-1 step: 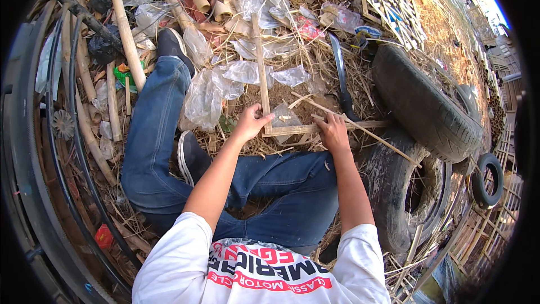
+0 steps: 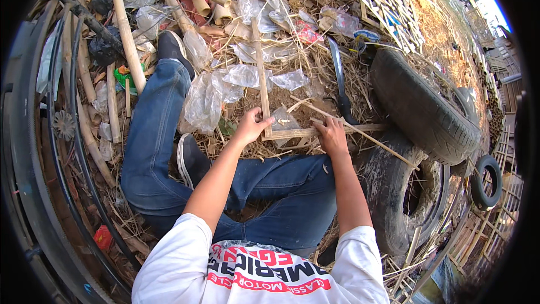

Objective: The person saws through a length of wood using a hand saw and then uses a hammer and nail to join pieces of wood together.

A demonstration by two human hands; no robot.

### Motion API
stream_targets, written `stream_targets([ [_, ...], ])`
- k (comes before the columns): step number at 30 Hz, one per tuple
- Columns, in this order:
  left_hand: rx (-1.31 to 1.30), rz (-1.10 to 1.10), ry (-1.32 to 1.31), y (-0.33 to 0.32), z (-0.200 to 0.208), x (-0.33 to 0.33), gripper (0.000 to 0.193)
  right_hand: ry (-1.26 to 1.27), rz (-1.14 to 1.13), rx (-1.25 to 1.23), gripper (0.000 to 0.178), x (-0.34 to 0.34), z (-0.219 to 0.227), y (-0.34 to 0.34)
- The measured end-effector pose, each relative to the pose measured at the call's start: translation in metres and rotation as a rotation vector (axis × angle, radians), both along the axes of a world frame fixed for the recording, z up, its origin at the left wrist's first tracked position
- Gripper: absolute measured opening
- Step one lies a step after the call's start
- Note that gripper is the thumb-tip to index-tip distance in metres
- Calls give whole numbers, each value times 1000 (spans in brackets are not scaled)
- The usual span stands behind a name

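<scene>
My left hand (image 2: pixel 251 126) pinches the near end of an upright-lying bamboo strip (image 2: pixel 260 73), thumb and fingers closed at the corner. There it meets a second bamboo strip (image 2: pixel 298 133) running to the right, so the two form an L. My right hand (image 2: pixel 333 136) is closed on this crosswise strip. A thinner stick (image 2: pixel 382 145) passes slantwise by the right fingers and reaches over a tire. Beyond the right hand lies a machete with a dark handle (image 2: pixel 344 107) and a long blade (image 2: pixel 336 62). Clear plastic scraps (image 2: pixel 287 121) lie inside the L.
Two large worn tires (image 2: pixel 422 104) (image 2: pixel 388 197) stand close at the right, with a small tire (image 2: pixel 487 182) farther out. Bamboo poles (image 2: pixel 126 28) and a black metal frame (image 2: pixel 34 163) line the left. Plastic bags (image 2: pixel 205 98) litter the straw. A slatted bamboo panel (image 2: pixel 388 8) lies at the far right.
</scene>
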State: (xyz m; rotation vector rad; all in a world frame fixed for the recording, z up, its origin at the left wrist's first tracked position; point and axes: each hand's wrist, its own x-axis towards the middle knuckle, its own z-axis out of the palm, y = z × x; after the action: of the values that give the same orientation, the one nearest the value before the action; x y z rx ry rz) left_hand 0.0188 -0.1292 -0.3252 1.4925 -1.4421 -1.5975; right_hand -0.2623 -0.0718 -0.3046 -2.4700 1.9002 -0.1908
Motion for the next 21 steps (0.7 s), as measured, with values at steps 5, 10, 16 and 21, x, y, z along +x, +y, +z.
stream_targets([
  [5, -128, 18, -122, 5, -8, -10, 57, 40, -52, 13, 47, -5, -3, 5],
  [10, -224, 127, -28, 11, -14, -12, 38, -186, 108, 62, 52, 28, 29, 10],
  [16, -278, 103, -247, 12, -17, -8, 52, -245, 113, 167, 41, 40, -6, 12],
  [21, -334, 143, -173, 5, -30, -7, 55, -282, 146, 59, 36, 43, -3, 9],
])
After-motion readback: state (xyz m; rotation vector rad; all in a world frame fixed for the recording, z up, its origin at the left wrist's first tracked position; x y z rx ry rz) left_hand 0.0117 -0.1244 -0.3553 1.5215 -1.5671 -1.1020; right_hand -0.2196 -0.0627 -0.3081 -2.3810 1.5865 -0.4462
